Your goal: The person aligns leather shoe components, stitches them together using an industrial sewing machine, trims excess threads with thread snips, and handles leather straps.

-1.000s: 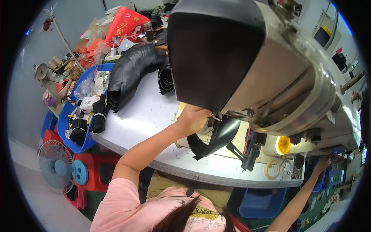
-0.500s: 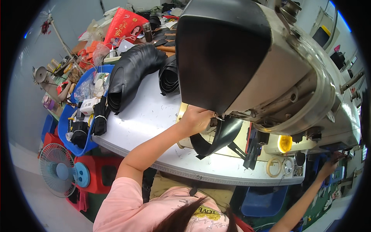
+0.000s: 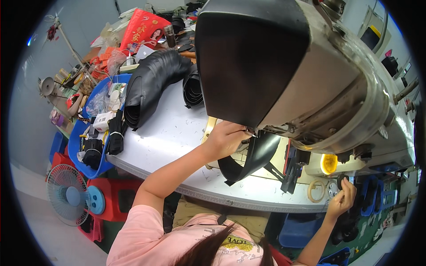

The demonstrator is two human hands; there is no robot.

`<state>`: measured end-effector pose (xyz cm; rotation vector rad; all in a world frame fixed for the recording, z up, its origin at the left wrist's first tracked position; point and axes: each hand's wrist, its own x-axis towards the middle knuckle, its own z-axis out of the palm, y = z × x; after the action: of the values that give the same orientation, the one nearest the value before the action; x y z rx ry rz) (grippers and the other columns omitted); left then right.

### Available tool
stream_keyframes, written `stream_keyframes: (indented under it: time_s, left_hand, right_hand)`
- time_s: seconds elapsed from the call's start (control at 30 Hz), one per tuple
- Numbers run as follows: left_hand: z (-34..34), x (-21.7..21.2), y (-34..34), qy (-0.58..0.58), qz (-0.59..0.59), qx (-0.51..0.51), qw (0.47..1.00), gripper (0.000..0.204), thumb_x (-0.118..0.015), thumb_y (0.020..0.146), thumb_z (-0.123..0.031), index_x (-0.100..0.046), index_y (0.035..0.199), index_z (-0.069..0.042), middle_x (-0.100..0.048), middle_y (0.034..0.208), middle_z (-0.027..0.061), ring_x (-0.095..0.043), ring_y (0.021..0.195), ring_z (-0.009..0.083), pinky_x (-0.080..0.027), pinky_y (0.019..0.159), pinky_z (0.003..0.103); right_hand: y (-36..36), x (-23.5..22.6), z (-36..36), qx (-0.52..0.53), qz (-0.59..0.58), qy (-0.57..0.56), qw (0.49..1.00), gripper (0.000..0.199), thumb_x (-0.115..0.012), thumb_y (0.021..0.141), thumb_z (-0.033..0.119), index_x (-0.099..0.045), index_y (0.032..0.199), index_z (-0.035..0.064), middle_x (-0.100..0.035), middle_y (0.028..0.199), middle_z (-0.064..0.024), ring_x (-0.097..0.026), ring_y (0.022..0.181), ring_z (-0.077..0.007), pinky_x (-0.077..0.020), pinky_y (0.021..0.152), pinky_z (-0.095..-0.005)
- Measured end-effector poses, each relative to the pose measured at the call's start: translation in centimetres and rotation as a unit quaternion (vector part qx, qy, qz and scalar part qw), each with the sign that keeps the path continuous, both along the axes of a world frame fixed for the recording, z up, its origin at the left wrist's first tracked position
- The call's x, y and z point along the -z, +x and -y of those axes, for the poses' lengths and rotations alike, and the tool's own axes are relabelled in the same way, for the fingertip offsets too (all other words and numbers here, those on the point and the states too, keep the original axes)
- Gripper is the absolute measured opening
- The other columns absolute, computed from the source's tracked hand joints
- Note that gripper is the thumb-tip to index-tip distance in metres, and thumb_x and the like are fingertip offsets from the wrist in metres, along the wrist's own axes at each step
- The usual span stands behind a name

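A large industrial sewing machine (image 3: 330, 88) fills the upper right; its black head cover hides part of the sewing area. Under the head my left hand (image 3: 223, 141) is closed, fingertips pinched beside a small metal part. Whatever sits between those fingertips is too small to make out. Just right of that hand, a curved black leather-like strip (image 3: 248, 164) loops beneath the machine head. My right hand (image 3: 342, 199) is at the table's right end, its fingers bent around a small black round knob (image 3: 341, 180) below the machine arm.
Black rolled pieces (image 3: 153, 86) lie on the white table (image 3: 155, 146) at left. A blue basin (image 3: 75, 128) with bundles hangs by the table edge. A fan (image 3: 69, 195) stands lower left. A tan ring (image 3: 316, 190) and black-handled tools (image 3: 290, 175) lie right of the strip.
My right hand has come from the far right, near the machine's end, leftward to the black knob. My left hand stays almost in place at the machine head.
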<state>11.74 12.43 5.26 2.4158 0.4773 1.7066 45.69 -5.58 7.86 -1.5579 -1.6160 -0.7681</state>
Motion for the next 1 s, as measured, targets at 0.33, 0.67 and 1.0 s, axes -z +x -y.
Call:
stream_keyframes:
  time_s: [0.33, 0.67, 1.0]
  left_hand:
    - [1.6, -1.2, -0.8, 0.036, -0.062, -0.023, 0.997, 0.017, -0.064, 0.063, 0.004, -0.06, 0.079, 0.0, -0.059, 0.083, 0.0096, -0.058, 0.078, 0.0249, -0.049, 0.063, 0.03]
    - [0.8, -0.9, -0.8, 0.014, -0.06, -0.004, 0.998, 0.013, -0.064, 0.064, 0.004, -0.06, 0.074, -0.004, -0.06, 0.084, 0.0071, -0.057, 0.079, 0.0235, -0.048, 0.066, 0.031]
    - [0.1, -0.7, -0.6, -0.05, -0.032, 0.018, 0.998, 0.012, -0.062, 0.061, 0.007, -0.059, 0.069, -0.002, -0.061, 0.082, 0.0084, -0.057, 0.074, 0.0253, -0.046, 0.063, 0.03]
  right_hand:
    - [16.3, -7.5, 0.0, 0.15, -0.056, 0.224, 0.961, 0.036, -0.042, 0.09, 0.031, -0.058, 0.1, 0.0011, -0.06, 0.082, -0.0109, -0.054, 0.065, -0.0141, -0.0417, 0.058, -0.028]
    - [45.0, -15.0, 4.2, 0.289, -0.137, -0.068, 0.945, 0.048, -0.044, 0.086, 0.042, -0.056, 0.104, -0.0012, -0.061, 0.085, -0.0134, -0.059, 0.073, -0.0241, -0.0441, 0.07, -0.0336]
    - [15.8, -8.1, 1.2, 0.249, -0.151, 0.259, 0.921, 0.033, -0.049, 0.087, 0.033, -0.061, 0.094, 0.003, -0.062, 0.078, -0.0063, -0.055, 0.064, -0.0166, -0.0427, 0.059, -0.0282]
